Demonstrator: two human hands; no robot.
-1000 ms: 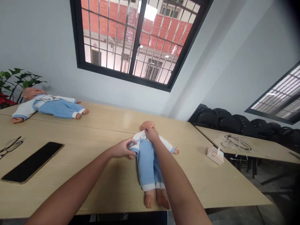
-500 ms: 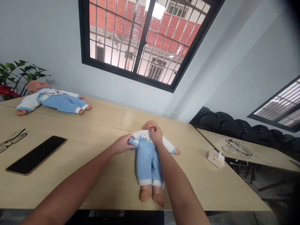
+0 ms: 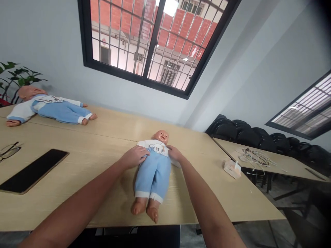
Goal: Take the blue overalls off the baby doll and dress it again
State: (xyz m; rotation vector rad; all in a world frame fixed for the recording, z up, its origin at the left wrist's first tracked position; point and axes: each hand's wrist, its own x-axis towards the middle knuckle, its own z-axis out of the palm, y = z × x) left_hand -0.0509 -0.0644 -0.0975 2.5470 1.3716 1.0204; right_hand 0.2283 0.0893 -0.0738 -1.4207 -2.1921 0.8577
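Observation:
A baby doll (image 3: pixel 154 165) in a white top and light blue trousers lies on its back on the table, its head away from me and its bare feet towards me. My left hand (image 3: pixel 134 156) is closed around the doll's side and arm on the left. On the opposite side, my right hand (image 3: pixel 175 153) grips the doll near the chest and upper arm, its fingers partly hidden behind the sleeve. The doll's face and the printed chest panel show between my hands.
A second doll (image 3: pixel 62 109) in matching clothes lies at the back left near a plant (image 3: pixel 19 75). A dark phone (image 3: pixel 34 171) and glasses (image 3: pixel 9 151) lie on the left. To the right are a tissue box (image 3: pixel 232 168), tangled cables (image 3: pixel 254 156) and stacked black chairs (image 3: pixel 245 134).
My right hand has moved from the doll's head and neck to its side. The doll has turned, its feet swinging left. The left hand now lies along the doll's side.

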